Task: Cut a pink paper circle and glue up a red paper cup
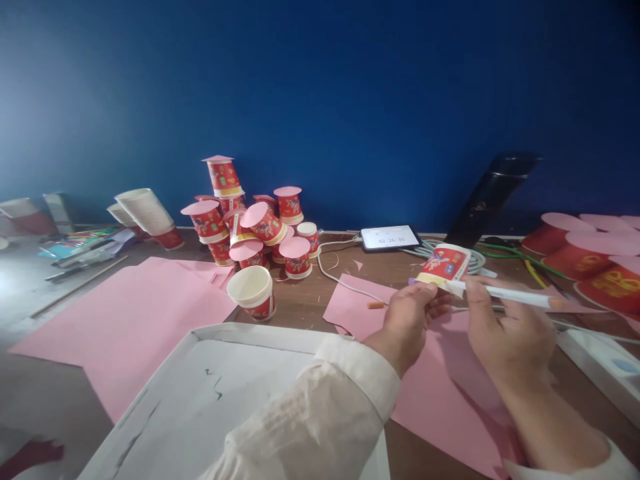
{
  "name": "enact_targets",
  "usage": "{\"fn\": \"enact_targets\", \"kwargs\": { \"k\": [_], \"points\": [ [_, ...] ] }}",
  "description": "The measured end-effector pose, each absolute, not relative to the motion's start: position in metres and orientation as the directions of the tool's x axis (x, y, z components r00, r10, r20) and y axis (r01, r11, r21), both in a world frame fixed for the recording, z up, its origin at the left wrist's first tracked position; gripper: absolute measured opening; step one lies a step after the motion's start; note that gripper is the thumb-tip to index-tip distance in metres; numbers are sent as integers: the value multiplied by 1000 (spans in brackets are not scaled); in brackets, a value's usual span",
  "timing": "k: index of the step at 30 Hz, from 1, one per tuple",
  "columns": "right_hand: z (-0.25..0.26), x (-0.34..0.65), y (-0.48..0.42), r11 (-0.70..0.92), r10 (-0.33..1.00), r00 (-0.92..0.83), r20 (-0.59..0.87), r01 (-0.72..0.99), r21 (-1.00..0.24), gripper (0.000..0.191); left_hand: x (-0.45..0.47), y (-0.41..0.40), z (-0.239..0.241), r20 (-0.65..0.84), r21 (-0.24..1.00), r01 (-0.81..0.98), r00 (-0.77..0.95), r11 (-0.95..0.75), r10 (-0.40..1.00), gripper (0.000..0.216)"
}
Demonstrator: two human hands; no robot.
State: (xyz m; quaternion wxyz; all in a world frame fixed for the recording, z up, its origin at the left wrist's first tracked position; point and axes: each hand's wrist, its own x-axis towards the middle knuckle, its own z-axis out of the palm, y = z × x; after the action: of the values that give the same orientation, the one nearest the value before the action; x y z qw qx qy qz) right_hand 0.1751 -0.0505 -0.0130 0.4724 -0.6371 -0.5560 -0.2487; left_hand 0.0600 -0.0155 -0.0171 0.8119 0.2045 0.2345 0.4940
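Note:
My left hand (407,320) is closed around the rim end of a red printed paper cup (445,263), held on its side above a pink paper sheet (440,393). My right hand (505,330) pinches a white pen-like stick (505,293) whose tip touches the cup's rim. Both sleeves are white.
A pile of red cups capped with pink discs (250,223) stands at the back. One open cup (253,291) stands near a white tray (200,393). Also here: a larger pink sheet (120,320), stacked white cups (145,210), a phone (390,237), cables, and more capped cups (590,260) at right.

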Motion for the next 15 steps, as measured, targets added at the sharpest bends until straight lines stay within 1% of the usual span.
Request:
{"fn": "enact_targets", "kwargs": {
  "k": [3,7,15],
  "points": [
    [-17,178,-50,22,458,282,843,944,-328,44,60,-15,-17,-188,568,-701,399,431,897,15],
    [-19,178,-50,28,444,255,859,954,-298,46,59,-16,-17,-196,566,-698,403,438,894,18],
    [-11,175,-51,71,464,210,860,959,-273,39,59,-16,-15,-201,556,-700,410,448,890,13]
  ]
}}
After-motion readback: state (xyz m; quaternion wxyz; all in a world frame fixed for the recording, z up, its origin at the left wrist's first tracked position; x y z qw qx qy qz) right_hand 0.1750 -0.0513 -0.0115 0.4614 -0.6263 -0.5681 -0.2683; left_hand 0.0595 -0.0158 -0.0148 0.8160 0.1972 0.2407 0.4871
